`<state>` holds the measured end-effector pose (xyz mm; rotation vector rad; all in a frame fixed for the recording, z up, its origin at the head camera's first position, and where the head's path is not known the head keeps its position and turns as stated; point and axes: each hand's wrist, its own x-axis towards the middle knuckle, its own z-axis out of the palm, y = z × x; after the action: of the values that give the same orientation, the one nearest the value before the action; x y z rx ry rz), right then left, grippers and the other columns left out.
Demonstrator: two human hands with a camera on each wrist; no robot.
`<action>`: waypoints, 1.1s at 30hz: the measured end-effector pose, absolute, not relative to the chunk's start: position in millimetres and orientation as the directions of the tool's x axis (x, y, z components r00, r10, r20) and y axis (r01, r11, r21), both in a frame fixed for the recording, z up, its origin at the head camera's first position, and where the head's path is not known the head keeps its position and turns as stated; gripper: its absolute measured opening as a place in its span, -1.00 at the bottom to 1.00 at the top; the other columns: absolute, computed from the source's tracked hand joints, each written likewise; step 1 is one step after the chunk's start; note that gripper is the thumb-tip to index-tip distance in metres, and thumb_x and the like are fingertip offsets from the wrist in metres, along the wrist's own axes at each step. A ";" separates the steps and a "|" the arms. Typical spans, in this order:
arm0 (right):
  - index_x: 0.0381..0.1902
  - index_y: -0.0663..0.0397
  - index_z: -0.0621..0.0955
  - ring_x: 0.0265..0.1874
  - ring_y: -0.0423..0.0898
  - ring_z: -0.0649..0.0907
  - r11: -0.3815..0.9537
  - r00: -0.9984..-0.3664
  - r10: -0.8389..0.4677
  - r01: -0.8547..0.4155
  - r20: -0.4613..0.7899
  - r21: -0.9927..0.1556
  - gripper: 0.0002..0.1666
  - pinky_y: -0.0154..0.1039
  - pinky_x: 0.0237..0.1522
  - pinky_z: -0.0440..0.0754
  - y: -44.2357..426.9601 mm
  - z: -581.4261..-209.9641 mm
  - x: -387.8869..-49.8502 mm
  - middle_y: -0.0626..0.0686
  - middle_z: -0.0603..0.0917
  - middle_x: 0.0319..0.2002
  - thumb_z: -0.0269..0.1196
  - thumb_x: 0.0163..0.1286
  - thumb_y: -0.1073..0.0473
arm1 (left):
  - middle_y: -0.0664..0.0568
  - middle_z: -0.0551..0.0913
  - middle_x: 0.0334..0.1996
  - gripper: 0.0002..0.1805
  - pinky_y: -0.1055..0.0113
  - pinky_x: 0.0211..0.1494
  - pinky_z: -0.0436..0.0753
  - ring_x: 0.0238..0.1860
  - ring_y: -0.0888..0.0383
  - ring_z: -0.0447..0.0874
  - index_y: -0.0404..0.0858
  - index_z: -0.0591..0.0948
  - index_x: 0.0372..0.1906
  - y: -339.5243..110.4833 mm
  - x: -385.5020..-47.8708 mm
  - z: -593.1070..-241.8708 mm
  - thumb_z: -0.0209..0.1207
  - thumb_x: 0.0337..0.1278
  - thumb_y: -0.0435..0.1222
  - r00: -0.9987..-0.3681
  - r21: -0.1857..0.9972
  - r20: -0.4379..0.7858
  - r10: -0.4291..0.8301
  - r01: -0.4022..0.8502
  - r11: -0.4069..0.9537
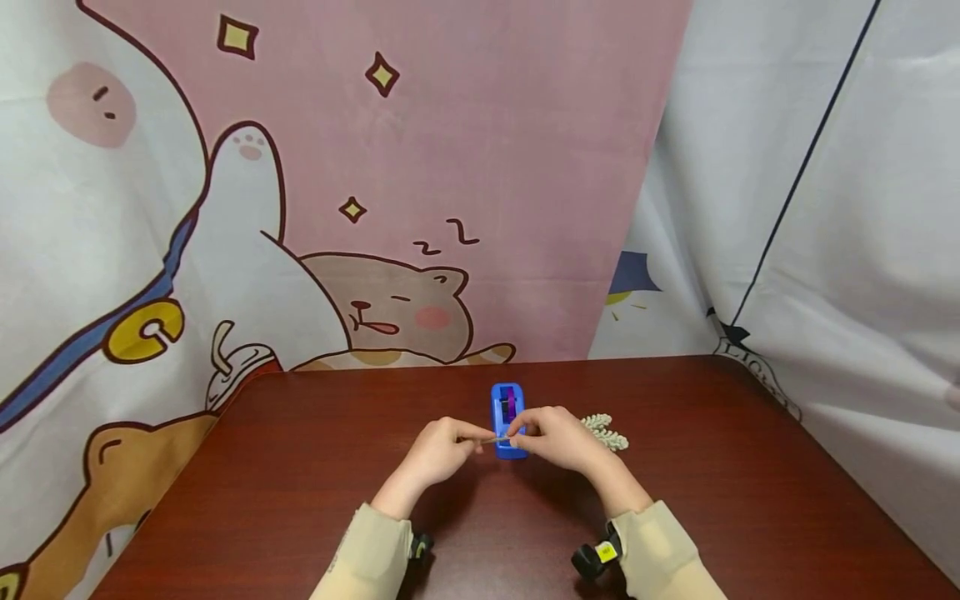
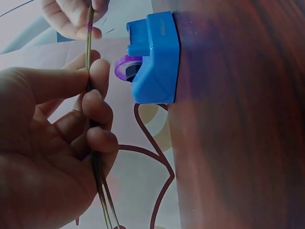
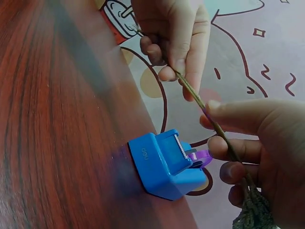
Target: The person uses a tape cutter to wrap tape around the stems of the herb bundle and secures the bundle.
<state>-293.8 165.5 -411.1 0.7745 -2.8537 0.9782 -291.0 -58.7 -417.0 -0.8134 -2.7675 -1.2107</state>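
Note:
A thin bundle of greenish stems [image 3: 190, 88] runs between my two hands. My left hand [image 1: 441, 450] pinches it between thumb and forefinger, its other fingers curled round the stems, whose loose ends fan out below the palm in the left wrist view. My right hand [image 1: 561, 437] holds the bundle nearer its pale green, braided-looking heads [image 1: 606, 432], which stick out beyond that hand. A purple band [image 3: 205, 110] shows on the stems by the right thumb. Just beyond the hands stands a blue tape dispenser [image 1: 508, 451] with a purple tape roll [image 3: 202, 157].
The dispenser stands on a dark reddish-brown wooden table [image 1: 315, 467]. Behind it hangs a pink and white cloth [image 1: 510, 167] with cartoon animals. Another white cloth [image 1: 840, 250] closes off the right side.

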 end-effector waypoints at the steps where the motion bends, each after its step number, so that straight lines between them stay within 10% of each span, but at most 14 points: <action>1: -0.30 -0.02 0.71 -0.61 -0.25 0.45 0.683 -0.876 -0.446 -0.465 0.182 -0.564 -0.93 -0.31 -0.57 0.42 165.8 -410.1 -293.0 -0.20 0.51 -0.63 0.33 0.29 0.14 | 0.01 0.75 -0.39 -0.74 0.44 -0.59 0.27 -0.61 0.33 0.33 -0.16 0.78 -0.14 -58.9 -290.7 -416.2 0.15 0.19 -0.43 -0.864 0.683 0.212 0.457 0.465 0.563; 33: -0.46 -0.16 0.70 -0.46 -0.35 0.51 0.729 -0.822 -0.537 -0.566 0.193 -0.385 -0.94 -0.26 -0.41 0.49 187.7 -437.7 -255.5 -0.34 0.61 -0.49 0.41 0.15 0.15 | 0.23 0.70 -0.31 -0.72 0.45 -0.24 0.56 -0.31 0.37 0.60 -0.09 0.76 -0.07 -96.3 -260.3 -436.9 0.27 0.13 -0.41 -0.585 0.210 0.221 0.780 0.810 0.548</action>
<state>-255.5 187.7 -437.7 0.9127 -2.8572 0.6710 -260.3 -96.3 -436.9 -1.3774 -2.6733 -0.4443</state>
